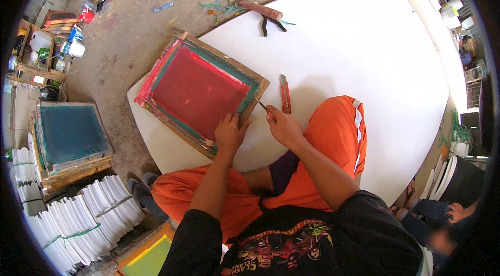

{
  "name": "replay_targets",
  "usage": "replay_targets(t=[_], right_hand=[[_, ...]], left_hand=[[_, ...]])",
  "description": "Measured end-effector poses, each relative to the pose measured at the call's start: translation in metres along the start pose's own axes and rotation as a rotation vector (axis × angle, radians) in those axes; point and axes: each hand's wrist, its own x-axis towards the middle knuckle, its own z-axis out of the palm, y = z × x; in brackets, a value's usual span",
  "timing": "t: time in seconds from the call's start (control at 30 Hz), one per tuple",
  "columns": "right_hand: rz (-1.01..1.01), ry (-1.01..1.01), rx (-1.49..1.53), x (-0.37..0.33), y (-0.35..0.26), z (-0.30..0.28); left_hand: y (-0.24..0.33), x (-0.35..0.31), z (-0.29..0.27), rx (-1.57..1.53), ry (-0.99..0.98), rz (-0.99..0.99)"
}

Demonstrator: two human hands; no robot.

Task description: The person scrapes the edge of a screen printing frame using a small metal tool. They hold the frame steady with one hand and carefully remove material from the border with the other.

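Observation:
A wooden screen printing frame (200, 86) with red mesh and a green border lies at an angle before me. My left hand (232, 132) holds its near right edge, fingers laid over the wood and onto the mesh. In my right hand (285, 127) is a thin, pointed tool (261, 104), whose tip meets the frame's right side near the corner; its exact kind I cannot make out. A red utility knife (285, 96) lies just beyond my right hand on the white sheet (359, 41).
A brown roll (261, 10) and a black clamp-like piece (272, 25) lie at the sheet's far edge. On the left are another screen frame (73, 132) and bundled white stacks (86, 221). Another person's hand (456, 212) shows at lower right.

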Motion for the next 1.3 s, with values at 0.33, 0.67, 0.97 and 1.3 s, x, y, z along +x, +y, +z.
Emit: replay_targets(t=[0.33, 0.67, 0.97, 1.3], right_hand=[[0.037, -0.030, -0.043, 0.002, -0.015, -0.006], [0.060, -0.112, -0.138, 0.014, -0.031, -0.022], [0.277, -0.309, 0.211, 0.018, -0.054, -0.033], [0.263, -0.310, 0.313, 0.023, -0.032, -0.022]], left_hand=[[-0.007, 0.004, 0.008, -0.053, 0.054, 0.074], [-0.016, 0.009, 0.014, -0.149, 0.053, 0.145], [-0.018, 0.011, 0.014, -0.181, 0.050, 0.157], [-0.018, 0.013, 0.010, -0.167, 0.025, 0.146]])
